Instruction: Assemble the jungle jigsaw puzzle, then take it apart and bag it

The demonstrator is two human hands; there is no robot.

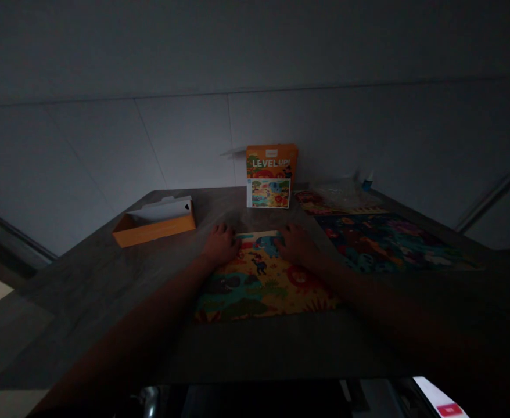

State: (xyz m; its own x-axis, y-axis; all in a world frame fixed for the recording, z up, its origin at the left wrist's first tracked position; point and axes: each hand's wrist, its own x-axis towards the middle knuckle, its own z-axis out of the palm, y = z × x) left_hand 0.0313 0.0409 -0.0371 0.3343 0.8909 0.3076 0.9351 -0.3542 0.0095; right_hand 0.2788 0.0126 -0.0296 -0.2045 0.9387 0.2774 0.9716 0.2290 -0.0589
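An animal-scene jigsaw puzzle [261, 290] lies flat on the table in front of me, with an elephant, a lion and a small rider printed on it. My left hand [221, 245] rests at its upper left edge, fingers slightly bent and apart, holding nothing. At the upper right corner, my right hand [296, 246] lies on the puzzle with its fingers spread near the elephant. My forearms cover parts of both side edges. Behind the puzzle stands an orange "LEVEL UP!" box [269, 168] with a matching picture on its front.
An open orange box tray [157, 230] sits at the left. To the right lie a dark colourful puzzle [390, 241] and a reddish one [320, 204] partly under clear plastic [340, 191]. A small blue bottle [367, 184] stands by the wall. Below the table edge a lit phone [440, 397] shows.
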